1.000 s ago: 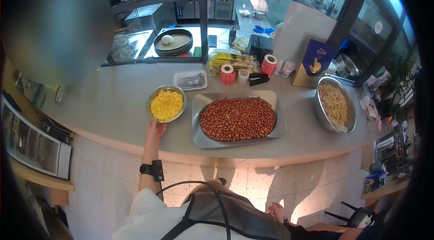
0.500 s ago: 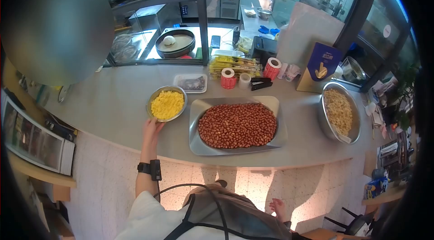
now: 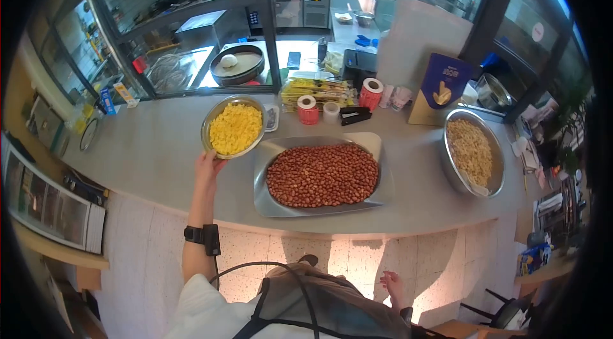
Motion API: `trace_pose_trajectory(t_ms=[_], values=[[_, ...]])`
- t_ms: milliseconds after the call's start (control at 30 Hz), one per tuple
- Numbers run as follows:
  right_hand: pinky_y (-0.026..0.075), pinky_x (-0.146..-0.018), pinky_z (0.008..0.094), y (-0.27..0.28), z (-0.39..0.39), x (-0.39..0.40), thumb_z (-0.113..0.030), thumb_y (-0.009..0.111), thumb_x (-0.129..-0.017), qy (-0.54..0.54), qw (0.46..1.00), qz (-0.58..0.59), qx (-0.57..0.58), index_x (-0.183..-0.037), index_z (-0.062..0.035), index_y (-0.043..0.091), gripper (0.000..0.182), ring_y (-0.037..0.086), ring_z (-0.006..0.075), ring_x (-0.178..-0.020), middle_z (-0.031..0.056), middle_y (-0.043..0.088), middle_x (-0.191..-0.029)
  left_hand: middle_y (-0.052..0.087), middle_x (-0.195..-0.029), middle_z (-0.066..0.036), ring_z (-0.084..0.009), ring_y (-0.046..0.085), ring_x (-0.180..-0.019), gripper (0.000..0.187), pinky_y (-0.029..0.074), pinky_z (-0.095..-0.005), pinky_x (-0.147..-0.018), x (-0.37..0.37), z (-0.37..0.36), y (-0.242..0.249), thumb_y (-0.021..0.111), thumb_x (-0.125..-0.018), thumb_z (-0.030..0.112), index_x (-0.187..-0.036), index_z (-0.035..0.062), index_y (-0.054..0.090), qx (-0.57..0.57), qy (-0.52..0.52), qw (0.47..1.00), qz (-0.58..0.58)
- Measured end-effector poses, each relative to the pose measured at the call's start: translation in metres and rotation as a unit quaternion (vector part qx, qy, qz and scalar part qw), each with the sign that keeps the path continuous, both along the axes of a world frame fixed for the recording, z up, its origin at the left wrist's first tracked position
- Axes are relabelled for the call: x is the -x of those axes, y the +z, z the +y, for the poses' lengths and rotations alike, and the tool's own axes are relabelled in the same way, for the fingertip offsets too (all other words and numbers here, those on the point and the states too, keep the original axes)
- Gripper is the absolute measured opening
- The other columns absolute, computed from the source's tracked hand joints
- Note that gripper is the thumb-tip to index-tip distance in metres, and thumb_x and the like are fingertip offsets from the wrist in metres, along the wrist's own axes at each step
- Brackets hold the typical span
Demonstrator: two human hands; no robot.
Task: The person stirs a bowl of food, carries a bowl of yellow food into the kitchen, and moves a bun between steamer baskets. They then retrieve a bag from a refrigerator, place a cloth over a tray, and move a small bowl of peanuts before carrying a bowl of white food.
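My left hand (image 3: 208, 165) grips the near rim of a metal bowl of yellow corn kernels (image 3: 234, 127), which is lifted off the grey counter (image 3: 147, 147) and overlaps a small plastic tray (image 3: 271, 117) behind it. To its right lies a large steel tray of red peanuts (image 3: 321, 175). My right hand (image 3: 391, 284) hangs low beside my apron, fingers loosely spread, holding nothing.
A big steel bowl of pale nuts (image 3: 472, 151) sits at the counter's right end. Tape rolls (image 3: 308, 109), a black stapler (image 3: 355, 115), yellow packets (image 3: 317, 90) and a blue sign (image 3: 443, 82) line the back edge. Glass partition and kitchen lie beyond.
The corn bowl has risen from the counter and moved away from me, now covering part of the small plastic tray. My view has shifted left.
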State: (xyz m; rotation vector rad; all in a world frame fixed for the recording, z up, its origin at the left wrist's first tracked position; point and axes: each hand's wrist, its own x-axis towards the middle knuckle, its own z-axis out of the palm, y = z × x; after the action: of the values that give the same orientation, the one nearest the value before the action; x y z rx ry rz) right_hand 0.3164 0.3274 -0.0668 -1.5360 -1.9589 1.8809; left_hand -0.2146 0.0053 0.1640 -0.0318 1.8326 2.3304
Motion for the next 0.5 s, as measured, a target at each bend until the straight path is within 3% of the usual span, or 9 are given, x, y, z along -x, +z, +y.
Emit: trace_pose_trajectory(t_ms=[167,333,467,500], values=[[0.046,-0.064,0.0250,0.007,0.000,0.007,-0.021,0.047,-0.087,-0.001,1.000,0.007,-0.015,-0.107,-0.0054,0.055,0.027,0.059,0.0137,-0.074,0.0075,0.062,-0.084,0.059,-0.095,-0.008,-0.0154,0.058,-0.086,0.028,0.047,-0.0273,-0.076,-0.023,0.052,0.031,0.046,-0.086,0.020,-0.107,0.0008,0.051,0.037,-0.099,0.994,0.021],[0.046,-0.067,0.0252,-0.001,0.004,0.001,-0.018,0.049,-0.085,-0.020,0.997,0.052,-0.049,-0.108,-0.0049,0.056,0.028,0.059,0.0126,-0.075,0.0077,0.062,-0.086,0.060,-0.092,-0.007,-0.0145,0.059,-0.083,0.021,0.048,-0.0278,-0.071,-0.077,0.144,0.062,0.048,-0.085,0.016,-0.100,0.0024,0.053,0.034,-0.267,0.963,0.009],[0.046,-0.068,0.0249,0.032,-0.014,-0.003,-0.016,0.049,-0.084,-0.064,0.994,0.046,-0.081,-0.108,-0.0046,0.056,0.028,0.058,0.0126,-0.078,0.0079,0.062,-0.087,0.060,-0.090,-0.007,-0.0129,0.059,-0.084,0.020,0.048,-0.0281,-0.072,-0.108,0.197,0.029,0.049,-0.084,0.015,-0.096,0.0004,0.055,0.051,-0.419,0.907,-0.005],[0.046,-0.068,0.0249,0.038,-0.017,-0.005,-0.016,0.049,-0.084,-0.078,0.993,0.041,-0.081,-0.109,-0.0050,0.055,0.028,0.058,0.0127,-0.079,0.0080,0.062,-0.088,0.060,-0.088,-0.006,-0.0121,0.058,-0.081,0.018,0.048,-0.0269,-0.072,-0.137,0.212,0.047,0.049,-0.083,0.014,-0.092,-0.0002,0.056,0.026,-0.440,0.897,-0.023]])
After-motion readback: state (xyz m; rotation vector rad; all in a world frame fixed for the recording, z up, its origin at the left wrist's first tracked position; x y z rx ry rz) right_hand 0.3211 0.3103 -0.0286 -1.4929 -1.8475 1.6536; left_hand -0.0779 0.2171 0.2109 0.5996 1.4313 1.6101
